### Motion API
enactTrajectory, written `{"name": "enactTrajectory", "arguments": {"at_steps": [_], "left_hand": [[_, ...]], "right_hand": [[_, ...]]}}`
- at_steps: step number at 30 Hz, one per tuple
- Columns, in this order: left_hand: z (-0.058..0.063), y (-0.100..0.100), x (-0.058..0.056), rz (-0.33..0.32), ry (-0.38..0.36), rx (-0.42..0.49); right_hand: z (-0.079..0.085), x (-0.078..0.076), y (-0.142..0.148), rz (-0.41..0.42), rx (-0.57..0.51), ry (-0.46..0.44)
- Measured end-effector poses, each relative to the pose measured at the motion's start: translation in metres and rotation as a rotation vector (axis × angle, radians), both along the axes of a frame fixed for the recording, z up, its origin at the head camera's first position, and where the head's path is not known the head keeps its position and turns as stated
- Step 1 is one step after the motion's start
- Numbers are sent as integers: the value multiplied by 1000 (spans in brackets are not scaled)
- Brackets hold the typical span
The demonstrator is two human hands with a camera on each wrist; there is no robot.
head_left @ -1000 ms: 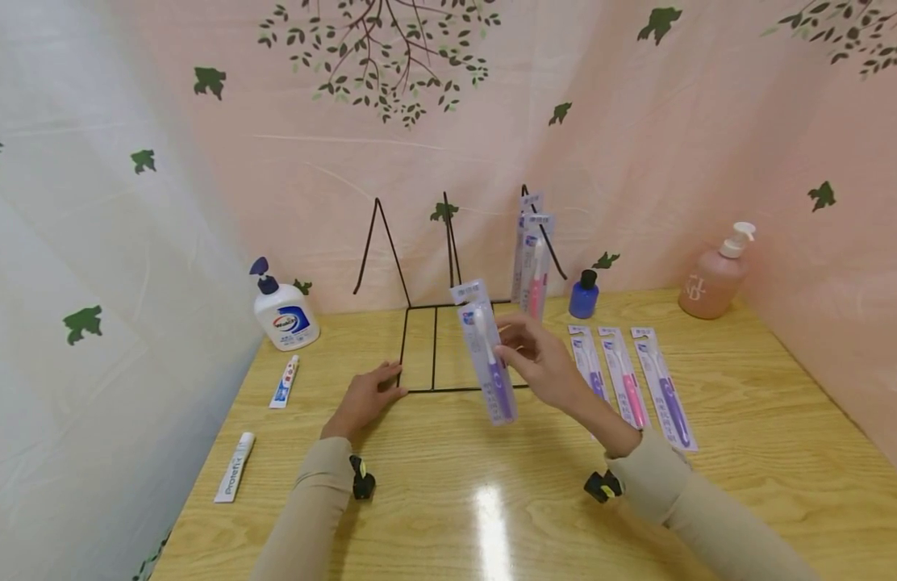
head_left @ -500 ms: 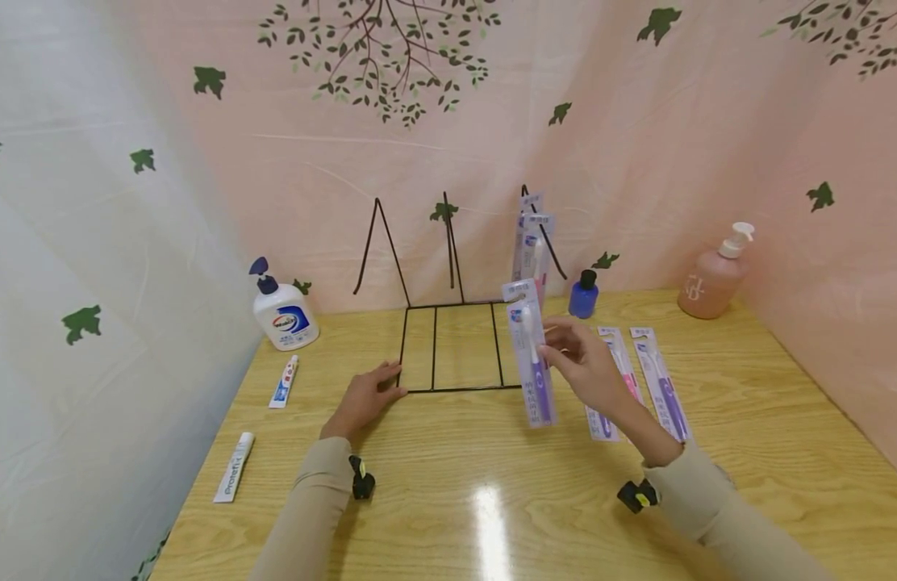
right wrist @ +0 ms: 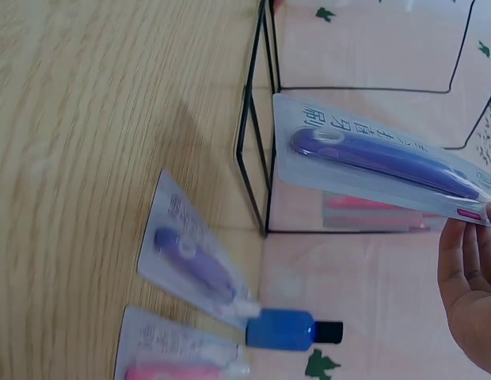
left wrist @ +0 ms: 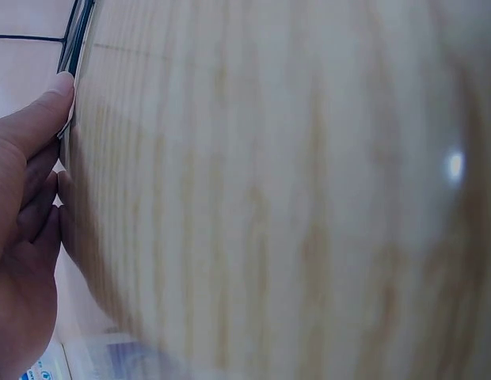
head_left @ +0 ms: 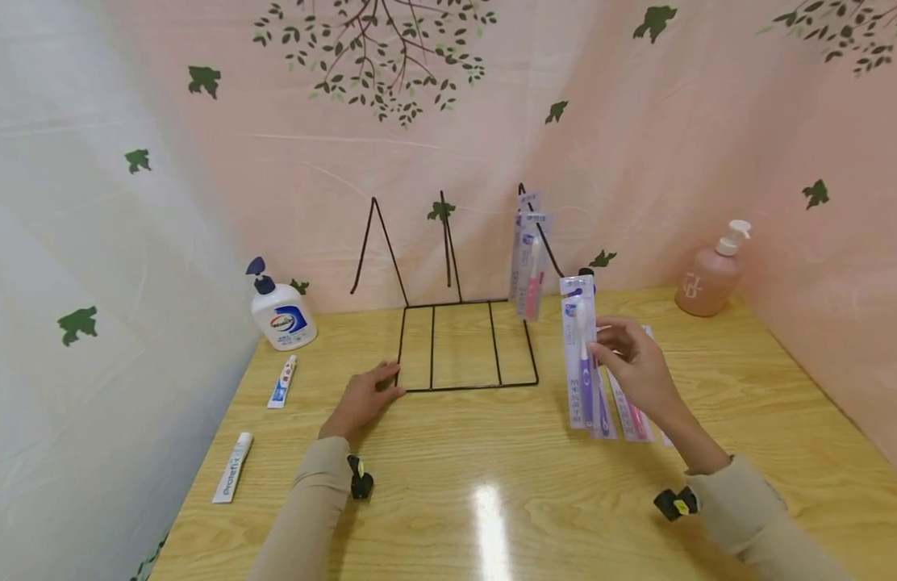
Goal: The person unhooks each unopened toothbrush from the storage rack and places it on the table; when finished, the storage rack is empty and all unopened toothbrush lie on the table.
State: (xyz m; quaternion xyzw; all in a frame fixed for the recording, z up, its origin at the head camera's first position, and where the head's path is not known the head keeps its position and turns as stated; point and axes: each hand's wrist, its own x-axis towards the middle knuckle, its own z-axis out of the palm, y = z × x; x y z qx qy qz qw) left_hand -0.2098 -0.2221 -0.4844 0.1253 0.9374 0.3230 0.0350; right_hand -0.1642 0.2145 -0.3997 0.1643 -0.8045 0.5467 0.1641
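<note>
My right hand (head_left: 637,367) pinches the right edge of a packaged purple toothbrush (head_left: 575,347), upright right of the black wire rack (head_left: 463,388). In the right wrist view the toothbrush pack (right wrist: 380,165) is held at its edge by the fingertips. My left hand (head_left: 361,402) holds the rack's front left corner between thumb and fingers. A pink toothbrush pack (head_left: 531,278) hangs on the rack's right hook, with another pack (head_left: 517,266) behind it. On the table lie a purple toothbrush pack (right wrist: 196,261) and a pink one (right wrist: 174,370); a third is mostly hidden behind my right hand.
A white pump bottle (head_left: 283,319) and two tubes, a small one (head_left: 282,383) and a larger one (head_left: 233,468), are on the left. A blue bottle (right wrist: 281,329) stands behind the held pack. A pink pump bottle (head_left: 710,278) stands at the back right. Patterned cloth surrounds the table.
My right hand has carried the purple toothbrush pack rightward, from in front of the rack to beyond its right side, above the lying packs. The left hand has stayed at the rack's corner.
</note>
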Motion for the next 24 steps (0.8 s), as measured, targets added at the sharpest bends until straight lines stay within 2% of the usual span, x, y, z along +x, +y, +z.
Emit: {"name": "enactTrajectory", "arguments": {"at_steps": [4,10,15,20,24], "left_hand": [[0,-1,1,2,-4,-4],[0,-2,0,0,-23,7],[-2,-2,-2,-7,4,7],[-4,-2,-3,-13,20,15],[-5,-2,-3,-13,15,23]], "right_hand": [[0,1,16,-60,36,-19],[-1,0,40,-129,19,-63],[-3,-2,61,-168,11,-91],[-10,-6,84,-178,-2,-110],[-17,-9,104,-152,-16,-150]]}}
